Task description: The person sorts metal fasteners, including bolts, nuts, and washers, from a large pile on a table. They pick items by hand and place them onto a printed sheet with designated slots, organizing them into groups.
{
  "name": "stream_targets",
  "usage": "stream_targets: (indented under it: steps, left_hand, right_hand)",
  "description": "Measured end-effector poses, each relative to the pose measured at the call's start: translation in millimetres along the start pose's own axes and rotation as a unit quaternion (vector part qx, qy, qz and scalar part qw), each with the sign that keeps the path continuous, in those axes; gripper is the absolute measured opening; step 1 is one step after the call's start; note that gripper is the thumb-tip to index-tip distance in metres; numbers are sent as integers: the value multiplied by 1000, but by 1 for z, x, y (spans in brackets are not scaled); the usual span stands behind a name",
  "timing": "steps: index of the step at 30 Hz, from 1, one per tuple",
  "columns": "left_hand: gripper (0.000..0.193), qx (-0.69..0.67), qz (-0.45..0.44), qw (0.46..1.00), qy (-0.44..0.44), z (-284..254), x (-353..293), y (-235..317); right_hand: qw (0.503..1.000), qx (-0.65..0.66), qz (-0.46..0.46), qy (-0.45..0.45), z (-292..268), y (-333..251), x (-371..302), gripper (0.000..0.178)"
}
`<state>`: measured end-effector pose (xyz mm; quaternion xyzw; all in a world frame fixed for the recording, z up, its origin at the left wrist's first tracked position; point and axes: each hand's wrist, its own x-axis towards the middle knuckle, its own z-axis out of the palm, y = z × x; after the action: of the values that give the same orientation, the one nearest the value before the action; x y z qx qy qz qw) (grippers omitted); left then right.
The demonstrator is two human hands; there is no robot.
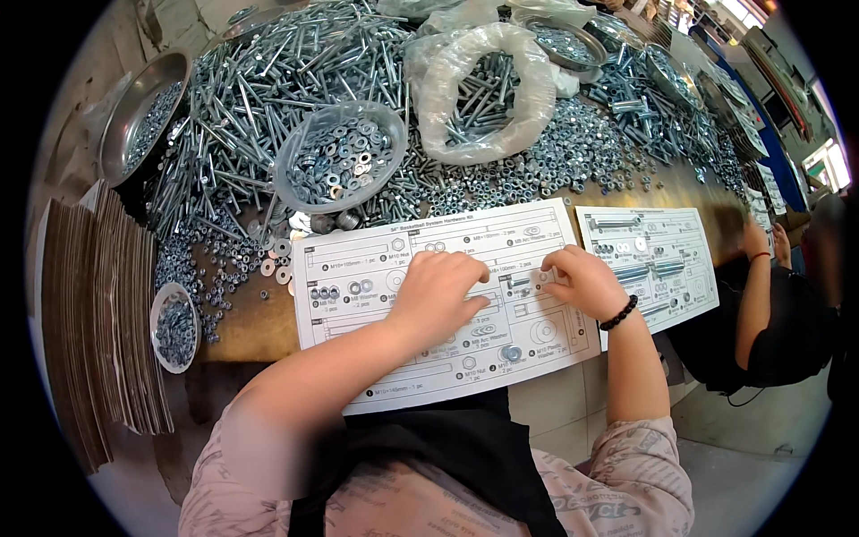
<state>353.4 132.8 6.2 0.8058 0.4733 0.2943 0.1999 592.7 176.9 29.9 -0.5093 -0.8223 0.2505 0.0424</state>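
A white printed card with part outlines lies in front of me at the bench edge. My left hand is over its middle, fingers curved and thumb apart; nothing shows between them, though the palm is hidden. Above the card's right part is my right hand, its index finger and thumb apart over small drawn outlines. A few nuts sit on the card's left side, beside a pair of washers. More washers are near its lower edge.
Bolts and nuts are heaped behind the card. A tub of washers, a plastic bag of bolts and a bowl stand around. Cardboard sheets are stacked left. A second card and another person's hands are right.
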Motion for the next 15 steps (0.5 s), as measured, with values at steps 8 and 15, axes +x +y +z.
stream_targets:
  steps: [8,15]
  left_hand:
    - [20,-6,-39,999,26,-23,-35,-7]
    - [19,-11,-28,999,45,-23,-43,-9]
  right_hand:
    - [994,20,-63,91,38,-9,-5,24]
    - [975,-53,-127,173,51,-31,14,21]
